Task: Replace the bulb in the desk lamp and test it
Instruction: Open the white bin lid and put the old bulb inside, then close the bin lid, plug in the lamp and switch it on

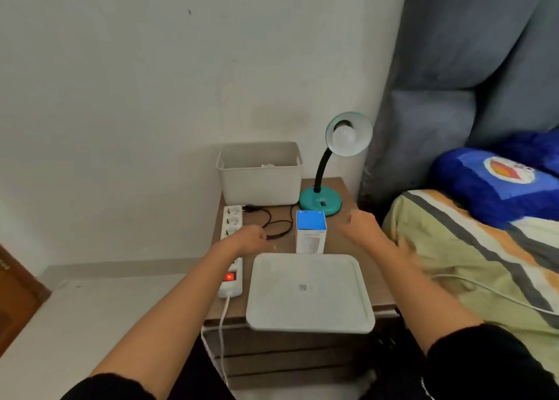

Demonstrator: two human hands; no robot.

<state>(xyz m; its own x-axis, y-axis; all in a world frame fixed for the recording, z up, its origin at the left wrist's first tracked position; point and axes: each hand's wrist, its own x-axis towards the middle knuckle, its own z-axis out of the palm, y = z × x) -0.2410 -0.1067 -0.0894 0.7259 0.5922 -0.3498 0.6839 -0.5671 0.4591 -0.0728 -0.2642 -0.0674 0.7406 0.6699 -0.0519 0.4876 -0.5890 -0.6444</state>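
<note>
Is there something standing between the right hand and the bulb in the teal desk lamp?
Nothing visible blocks it. The right hand hovers near the lamp's base, and the bulb sits in the shade above it, facing the person. The blue-topped box stands to the left of the hand, off that path.

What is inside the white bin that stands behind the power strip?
Over the front wall of the white bin only a small rounded pale thing shows, maybe a bulb. The wall hides the rest of the inside and the bottom, so I cannot tell what else is there.
</note>
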